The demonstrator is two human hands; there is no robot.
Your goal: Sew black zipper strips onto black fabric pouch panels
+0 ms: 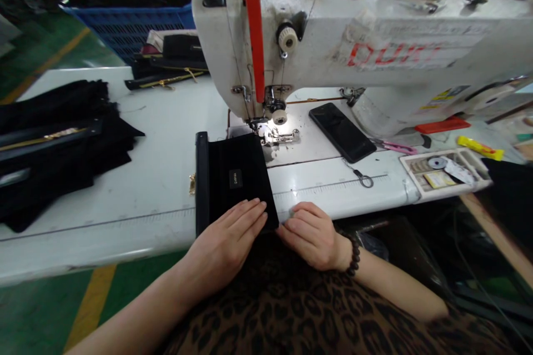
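A black fabric piece (225, 161) with a small label and a stiff dark strip along its left edge lies on the white sewing table (158, 177). Its upper right corner reaches the needle area of the sewing machine (325, 39). My left hand (229, 238) rests flat on the fabric's near part, fingers stretched out side by side. At the near right corner of the fabric, my right hand (310, 236) has curled fingers, with thumb and forefinger pinched on the edge. A gold zipper pull (192, 183) sticks out at the strip's left side.
Black pieces with zippers (62, 144) are piled at the left. More zippered pieces (179, 58) lie behind, near a blue basket (137, 25). Right of the needle are a phone (342, 132), pink scissors (397, 147), a ring (365, 179) and a small parts tray (428, 194).
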